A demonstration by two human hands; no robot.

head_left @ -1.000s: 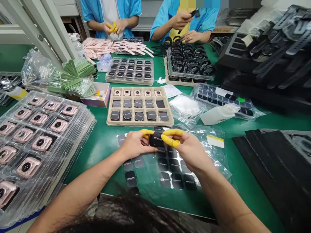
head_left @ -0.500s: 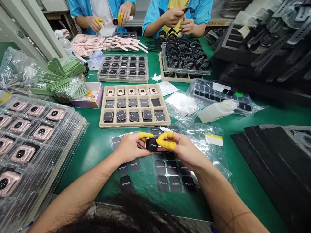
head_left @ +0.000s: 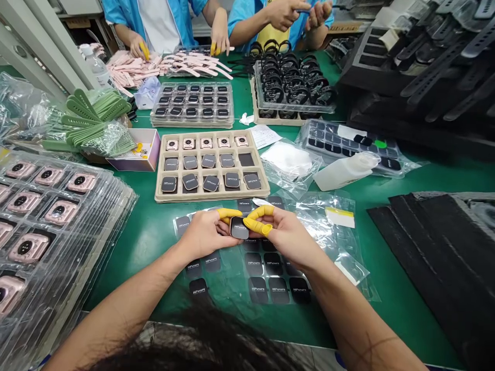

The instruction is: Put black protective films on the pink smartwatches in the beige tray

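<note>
- Watch (head_left: 240,228) with a dark printed face, tilted towards me, held between my hands above the table (head_left: 154,219).
- My left hand (head_left: 203,234) pinches it by the side, thumb below and covered finger above.
- My right hand (head_left: 290,232) pinches at its upper right corner, the yellow finger covers (head_left: 260,212) pressed close together; I cannot tell whether they grip the watch or just the film on its face.
- I judge the step in hand to be fitting or smoothing that face film; the next move calls for a steady left hold and a light touch at the edges.
- Just under my hands lie clear sheets of printed stickers (head_left: 273,264).
- Beyond them sits a beige tray (head_left: 211,197) of watches, its nearest row showing similar dark faces.
- Farther out, a white bottle (head_left: 342,174) lies to the right, and stacked clear trays (head_left: 118,219) stand to the left.
</note>
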